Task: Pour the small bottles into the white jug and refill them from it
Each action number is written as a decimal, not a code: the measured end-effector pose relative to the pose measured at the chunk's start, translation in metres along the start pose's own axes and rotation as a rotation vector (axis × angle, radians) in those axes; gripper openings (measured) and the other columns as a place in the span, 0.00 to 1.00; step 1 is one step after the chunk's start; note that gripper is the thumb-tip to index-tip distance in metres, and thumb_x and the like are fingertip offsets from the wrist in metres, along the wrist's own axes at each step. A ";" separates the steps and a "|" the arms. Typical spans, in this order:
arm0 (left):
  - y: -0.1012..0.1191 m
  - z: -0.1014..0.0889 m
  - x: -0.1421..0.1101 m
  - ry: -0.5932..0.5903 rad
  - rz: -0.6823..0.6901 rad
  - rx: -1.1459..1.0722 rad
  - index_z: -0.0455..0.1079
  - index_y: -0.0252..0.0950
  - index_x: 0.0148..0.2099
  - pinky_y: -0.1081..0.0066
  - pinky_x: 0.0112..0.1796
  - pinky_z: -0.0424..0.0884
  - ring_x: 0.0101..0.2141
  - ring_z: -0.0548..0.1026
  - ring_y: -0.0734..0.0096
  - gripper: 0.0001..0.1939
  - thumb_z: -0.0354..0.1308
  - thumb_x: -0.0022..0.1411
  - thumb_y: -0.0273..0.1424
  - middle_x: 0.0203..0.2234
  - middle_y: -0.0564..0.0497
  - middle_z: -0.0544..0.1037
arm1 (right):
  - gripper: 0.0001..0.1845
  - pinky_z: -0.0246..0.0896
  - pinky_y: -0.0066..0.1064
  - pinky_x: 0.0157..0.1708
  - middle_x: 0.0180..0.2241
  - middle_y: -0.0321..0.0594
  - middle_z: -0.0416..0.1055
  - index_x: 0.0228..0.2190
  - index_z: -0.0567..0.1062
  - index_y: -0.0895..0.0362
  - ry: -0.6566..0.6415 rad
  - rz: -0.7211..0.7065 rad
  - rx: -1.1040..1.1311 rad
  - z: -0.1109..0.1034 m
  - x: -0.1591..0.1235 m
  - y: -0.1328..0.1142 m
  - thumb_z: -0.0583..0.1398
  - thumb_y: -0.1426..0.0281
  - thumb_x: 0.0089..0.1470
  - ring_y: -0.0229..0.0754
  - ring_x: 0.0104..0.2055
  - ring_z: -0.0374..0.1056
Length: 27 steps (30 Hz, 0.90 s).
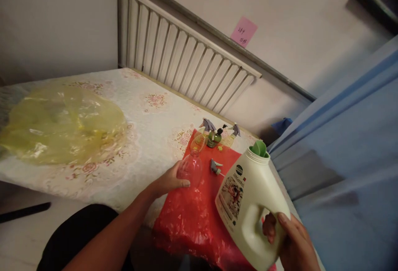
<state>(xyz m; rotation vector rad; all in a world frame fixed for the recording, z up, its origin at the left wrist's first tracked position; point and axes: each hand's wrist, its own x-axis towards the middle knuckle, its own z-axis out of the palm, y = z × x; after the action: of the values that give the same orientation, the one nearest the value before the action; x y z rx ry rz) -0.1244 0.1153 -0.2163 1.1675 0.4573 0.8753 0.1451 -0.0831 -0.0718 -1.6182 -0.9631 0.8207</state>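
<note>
My left hand (pixel 174 179) is closed around a clear, see-through bottle (pixel 192 169) with an open neck, above a red plastic bag (pixel 183 221). My right hand (pixel 297 238) grips the handle of a large pale-green detergent jug (pixel 258 196), which tilts to the left. A green cap or cup-like piece (pixel 259 148) shows at the jug's mouth. Between bottle and jug lies a loose grey spray trigger (pixel 214 166). Farther back stand a small green pump bottle (pixel 214 139) and spray bottles with grey triggers (pixel 207 125).
A crumpled yellow plastic bag (pixel 62 125) lies on the left of the flower-patterned tablecloth (pixel 149 125). Behind the table is a white radiator (pixel 183 51). A blue curtain (pixel 342 171) hangs close on the right. A black rounded shape (pixel 81 238) is at the lower left.
</note>
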 end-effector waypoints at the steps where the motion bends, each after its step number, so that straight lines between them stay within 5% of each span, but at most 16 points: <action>1: -0.004 0.003 0.001 -0.010 0.017 0.011 0.48 0.41 0.66 0.52 0.57 0.60 0.61 0.59 0.49 0.48 0.69 0.48 0.34 0.64 0.40 0.55 | 0.26 0.49 0.29 0.20 0.14 0.36 0.60 0.14 0.67 0.56 -0.007 0.002 -0.025 -0.007 0.002 0.000 0.57 0.50 0.51 0.38 0.19 0.56; 9: -0.021 0.021 0.002 -0.053 0.035 0.087 0.48 0.40 0.65 0.53 0.60 0.56 0.64 0.54 0.51 0.48 0.70 0.47 0.34 0.67 0.39 0.49 | 0.29 0.47 0.29 0.21 0.15 0.37 0.60 0.13 0.66 0.57 -0.145 0.076 -0.212 -0.045 0.006 -0.014 0.57 0.48 0.50 0.37 0.19 0.56; 17: -0.011 0.024 -0.003 0.019 0.075 0.286 0.57 0.39 0.60 0.52 0.59 0.57 0.58 0.63 0.47 0.41 0.69 0.44 0.32 0.57 0.43 0.67 | 0.27 0.47 0.29 0.20 0.11 0.33 0.59 0.18 0.70 0.56 -0.133 0.094 -0.357 -0.040 0.000 -0.030 0.59 0.44 0.44 0.36 0.16 0.53; 27: -0.010 0.028 -0.007 0.060 0.092 0.363 0.54 0.40 0.62 0.53 0.61 0.53 0.61 0.58 0.50 0.45 0.68 0.42 0.28 0.61 0.43 0.62 | 0.29 0.52 0.31 0.27 0.15 0.36 0.62 0.17 0.69 0.56 -0.352 0.076 -0.607 -0.046 0.008 -0.036 0.57 0.42 0.46 0.40 0.22 0.58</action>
<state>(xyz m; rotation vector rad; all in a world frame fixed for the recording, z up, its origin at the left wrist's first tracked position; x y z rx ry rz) -0.1048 0.0920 -0.2165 1.5066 0.6342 0.9323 0.1821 -0.0899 -0.0263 -2.0719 -1.5127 0.9401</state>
